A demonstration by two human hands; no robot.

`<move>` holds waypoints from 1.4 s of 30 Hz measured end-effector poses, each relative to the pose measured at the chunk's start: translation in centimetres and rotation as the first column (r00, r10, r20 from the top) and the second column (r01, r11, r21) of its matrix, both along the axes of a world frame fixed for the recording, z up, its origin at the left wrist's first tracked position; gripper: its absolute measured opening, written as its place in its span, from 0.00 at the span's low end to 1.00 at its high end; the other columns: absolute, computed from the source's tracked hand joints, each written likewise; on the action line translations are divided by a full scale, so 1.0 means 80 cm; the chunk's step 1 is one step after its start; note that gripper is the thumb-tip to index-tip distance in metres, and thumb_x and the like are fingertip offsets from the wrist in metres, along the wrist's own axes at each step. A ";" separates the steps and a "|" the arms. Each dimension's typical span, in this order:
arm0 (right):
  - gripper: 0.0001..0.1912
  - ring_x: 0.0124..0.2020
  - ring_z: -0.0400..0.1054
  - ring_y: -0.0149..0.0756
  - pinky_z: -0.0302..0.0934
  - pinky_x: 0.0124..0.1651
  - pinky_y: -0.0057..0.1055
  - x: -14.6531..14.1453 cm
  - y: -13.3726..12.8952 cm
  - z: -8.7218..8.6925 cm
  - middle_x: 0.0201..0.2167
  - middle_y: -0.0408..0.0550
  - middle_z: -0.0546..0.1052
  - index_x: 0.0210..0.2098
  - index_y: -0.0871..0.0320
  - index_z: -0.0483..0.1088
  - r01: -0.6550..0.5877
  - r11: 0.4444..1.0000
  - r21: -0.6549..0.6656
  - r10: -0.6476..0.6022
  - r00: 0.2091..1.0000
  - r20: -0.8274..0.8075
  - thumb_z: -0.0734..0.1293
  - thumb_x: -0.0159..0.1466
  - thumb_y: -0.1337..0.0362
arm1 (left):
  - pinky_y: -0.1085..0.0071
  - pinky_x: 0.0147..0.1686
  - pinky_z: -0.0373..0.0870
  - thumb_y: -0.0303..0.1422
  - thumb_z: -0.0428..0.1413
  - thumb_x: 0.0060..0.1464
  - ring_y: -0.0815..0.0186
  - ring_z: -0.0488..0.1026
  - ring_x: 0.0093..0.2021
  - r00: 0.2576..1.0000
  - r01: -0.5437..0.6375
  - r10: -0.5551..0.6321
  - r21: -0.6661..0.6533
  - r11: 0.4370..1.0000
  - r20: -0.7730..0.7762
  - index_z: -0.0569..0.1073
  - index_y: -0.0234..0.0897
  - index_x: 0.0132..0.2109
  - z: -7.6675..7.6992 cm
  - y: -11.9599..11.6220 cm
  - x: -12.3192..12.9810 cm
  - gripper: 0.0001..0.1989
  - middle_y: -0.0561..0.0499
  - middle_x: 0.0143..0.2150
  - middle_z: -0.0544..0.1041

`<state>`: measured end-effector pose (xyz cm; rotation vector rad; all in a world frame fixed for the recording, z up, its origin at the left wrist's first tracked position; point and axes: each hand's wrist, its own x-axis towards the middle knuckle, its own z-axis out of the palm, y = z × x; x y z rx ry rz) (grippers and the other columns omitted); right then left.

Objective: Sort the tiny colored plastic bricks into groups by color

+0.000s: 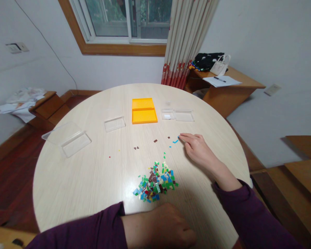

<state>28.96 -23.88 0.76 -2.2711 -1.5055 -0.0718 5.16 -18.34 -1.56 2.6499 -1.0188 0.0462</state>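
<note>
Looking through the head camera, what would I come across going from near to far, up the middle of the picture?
Left hand → heap of colourful toy bricks → larger loose brown brick → open yellow box → window.

Bright blue is seen on the small bricks [175,141] beside the fingertips of the right hand [198,148]. In the brick pile [152,178], just beyond the left hand [168,224], green, blue, brown and pale yellow are mixed, with a little red. Beyond the right hand, to its left, the plastic case [145,116] is coloured yellow-orange. Below both hands, the tabletop [80,183] is marked with fine streaks on pale beige. Behind the hands, the sleeves [251,207] are coloured dark purple. Far beyond them, the cream curtain [189,34] is patterned with red near its hem.
</note>
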 end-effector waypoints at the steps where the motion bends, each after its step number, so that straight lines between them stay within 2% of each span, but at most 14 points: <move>1: 0.24 0.55 0.71 0.49 0.59 0.54 0.51 0.001 0.000 -0.001 0.53 0.59 0.77 0.49 0.58 0.77 0.001 1.000 -0.007 0.000 1.000 0.003 0.54 0.62 0.73 | 0.70 0.17 0.56 0.30 0.57 0.55 0.68 0.70 0.20 1.000 -0.002 0.002 0.001 1.000 -0.013 0.71 0.36 0.28 0.000 0.000 0.000 0.08 0.55 0.22 0.75; 5: 0.24 0.55 0.71 0.49 0.59 0.53 0.49 0.002 0.000 -0.004 0.53 0.59 0.77 0.49 0.58 0.76 0.011 1.000 -0.008 -0.011 1.000 0.014 0.54 0.62 0.73 | 0.70 0.16 0.56 0.30 0.55 0.57 0.68 0.68 0.20 1.000 -0.006 0.006 -0.007 1.000 -0.025 0.70 0.37 0.29 0.001 0.001 0.000 0.08 0.56 0.21 0.75; 11: 0.22 0.52 0.73 0.47 0.59 0.50 0.46 -0.004 0.002 -0.004 0.49 0.56 0.80 0.44 0.56 0.76 -0.014 1.000 -0.002 0.014 1.000 -0.014 0.54 0.62 0.74 | 0.70 0.16 0.55 0.29 0.57 0.56 0.69 0.68 0.20 1.000 -0.001 0.001 -0.008 1.000 0.013 0.70 0.37 0.28 0.002 0.002 0.000 0.08 0.56 0.21 0.74; 15: 0.22 0.52 0.73 0.47 0.59 0.50 0.47 -0.006 0.002 -0.002 0.49 0.56 0.80 0.45 0.57 0.76 -0.015 1.000 -0.003 0.015 0.999 -0.029 0.54 0.62 0.74 | 0.69 0.15 0.53 0.30 0.55 0.57 0.68 0.69 0.20 0.999 0.014 -0.014 -0.005 1.000 -0.033 0.71 0.36 0.29 0.004 0.001 0.001 0.08 0.55 0.21 0.75; 19: 0.23 0.55 0.71 0.47 0.58 0.53 0.48 -0.006 0.002 -0.003 0.52 0.56 0.78 0.49 0.56 0.75 -0.048 0.999 -0.013 0.047 0.999 -0.018 0.54 0.63 0.73 | 0.69 0.16 0.53 0.30 0.54 0.57 0.68 0.70 0.20 0.996 0.028 -0.025 0.031 0.999 -0.082 0.72 0.36 0.30 0.008 0.001 0.004 0.08 0.54 0.23 0.76; 25: 0.26 0.63 0.61 0.47 0.54 0.60 0.51 -0.015 0.001 -0.005 0.61 0.61 0.70 0.58 0.59 0.71 -0.152 0.979 -0.135 0.161 0.985 0.063 0.54 0.65 0.72 | 0.69 0.16 0.55 0.30 0.54 0.58 0.68 0.70 0.21 0.998 0.019 -0.017 0.032 0.999 -0.065 0.73 0.36 0.31 0.009 0.000 0.003 0.08 0.53 0.25 0.78; 32: 0.24 0.64 0.58 0.48 0.52 0.62 0.56 -0.022 0.000 0.005 0.62 0.57 0.68 0.51 0.52 0.77 -0.235 0.962 -0.138 0.244 0.969 0.050 0.57 0.64 0.74 | 0.70 0.16 0.55 0.32 0.57 0.58 0.69 0.69 0.19 1.000 0.015 -0.015 -0.012 1.000 0.006 0.71 0.37 0.28 0.001 0.000 0.003 0.10 0.56 0.20 0.74; 37: 0.23 0.63 0.59 0.50 0.52 0.61 0.56 -0.019 0.000 0.003 0.60 0.59 0.69 0.49 0.55 0.78 -0.229 0.964 -0.137 0.238 0.970 0.050 0.57 0.63 0.75 | 0.71 0.18 0.56 0.32 0.55 0.59 0.68 0.71 0.21 0.996 0.020 -0.017 0.033 0.999 -0.084 0.73 0.35 0.30 0.009 0.002 0.005 0.10 0.54 0.23 0.77; 42: 0.23 0.61 0.62 0.48 0.51 0.61 0.56 -0.014 0.000 -0.004 0.57 0.59 0.72 0.50 0.56 0.77 -0.210 0.970 -0.124 0.217 0.975 0.053 0.56 0.64 0.74 | 0.71 0.17 0.54 0.32 0.56 0.58 0.68 0.72 0.21 0.999 0.009 -0.008 0.016 1.000 -0.047 0.72 0.36 0.28 0.008 0.001 0.005 0.11 0.55 0.22 0.76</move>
